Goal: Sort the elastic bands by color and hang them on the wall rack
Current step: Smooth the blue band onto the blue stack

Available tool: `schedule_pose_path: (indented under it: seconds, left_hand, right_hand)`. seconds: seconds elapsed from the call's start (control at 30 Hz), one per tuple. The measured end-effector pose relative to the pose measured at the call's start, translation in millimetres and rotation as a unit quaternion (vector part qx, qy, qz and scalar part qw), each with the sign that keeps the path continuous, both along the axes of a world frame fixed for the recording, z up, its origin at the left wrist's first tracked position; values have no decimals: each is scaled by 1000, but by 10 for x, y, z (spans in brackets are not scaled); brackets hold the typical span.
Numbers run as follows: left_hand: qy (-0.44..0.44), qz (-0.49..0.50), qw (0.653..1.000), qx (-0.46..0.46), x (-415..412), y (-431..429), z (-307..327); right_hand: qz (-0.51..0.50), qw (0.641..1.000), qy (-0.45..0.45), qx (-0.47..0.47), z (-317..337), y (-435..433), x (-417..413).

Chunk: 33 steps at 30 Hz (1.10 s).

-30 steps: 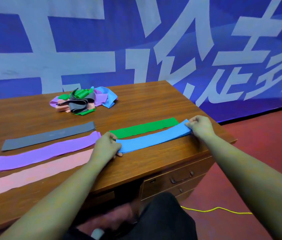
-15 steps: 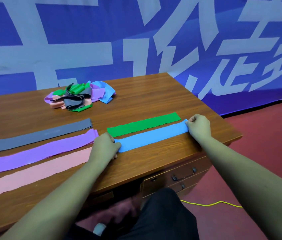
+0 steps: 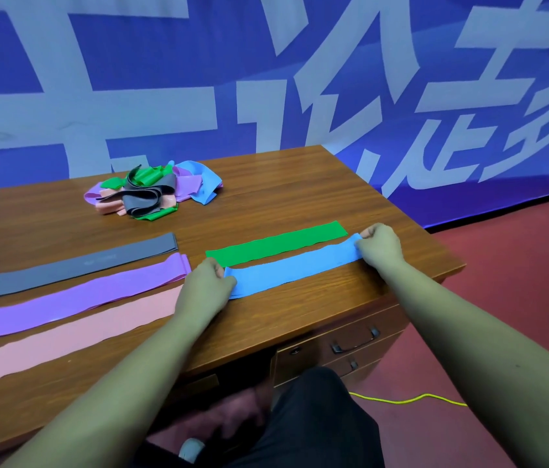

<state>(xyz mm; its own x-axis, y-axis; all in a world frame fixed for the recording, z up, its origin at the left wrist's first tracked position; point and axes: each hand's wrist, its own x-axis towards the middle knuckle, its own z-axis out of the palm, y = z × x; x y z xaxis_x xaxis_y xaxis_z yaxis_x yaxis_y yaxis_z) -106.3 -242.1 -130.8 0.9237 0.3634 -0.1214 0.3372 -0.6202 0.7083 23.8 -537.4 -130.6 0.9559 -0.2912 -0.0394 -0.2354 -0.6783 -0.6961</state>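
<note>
I see the flat blue elastic band (image 3: 293,269) pinched by left hand (image 3: 204,288) at eight o'clock, right hand (image 3: 379,248) at two.

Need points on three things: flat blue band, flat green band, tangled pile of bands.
flat blue band (image 3: 291,270), head view, middle of the strip's length.
flat green band (image 3: 276,243), head view, centre of the strip.
tangled pile of bands (image 3: 141,201), head view, grey fold at its centre.

Left hand (image 3: 204,285), right hand (image 3: 379,246): fingers apparently curled.
</note>
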Motion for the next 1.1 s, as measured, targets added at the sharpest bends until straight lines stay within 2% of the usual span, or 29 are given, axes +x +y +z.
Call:
schedule_pose_path:
  seconds: [0.13,0.3,0.43,0.6,0.7,0.8,0.9,0.97,1.1]
  left_hand:
    - [-12,-2,1000,-15,-78,128,0]
    - [-28,-10,999,40,-203,227,11]
    - [-27,-62,989,133,-315,185,34]
    - [-29,-97,955,280,-404,146,49]
    - [-58,-113,937,324,-411,166,37]
    - [-150,-201,918,308,-390,258,-47]
    - [-153,-306,888,306,-381,351,-123]
    - [-139,-314,893,292,-372,382,-129]
    - [-151,-303,917,212,-342,499,-44]
  right_hand:
    - [18,998,-32,49,5,4,-62]
    - [23,998,-53,39,-12,95,-233]
    - [30,995,-81,-42,-59,125,-328]
    - [46,986,-81,-140,-46,105,-337]
    - [87,967,-146,-190,1,224,-403]
    - [259,940,-161,-155,9,518,-649]
    - [386,903,-121,-143,-68,771,-946]
    - [417,886,-113,-171,-140,824,-1039]
    - [422,876,-113,-202,-108,860,-1021]
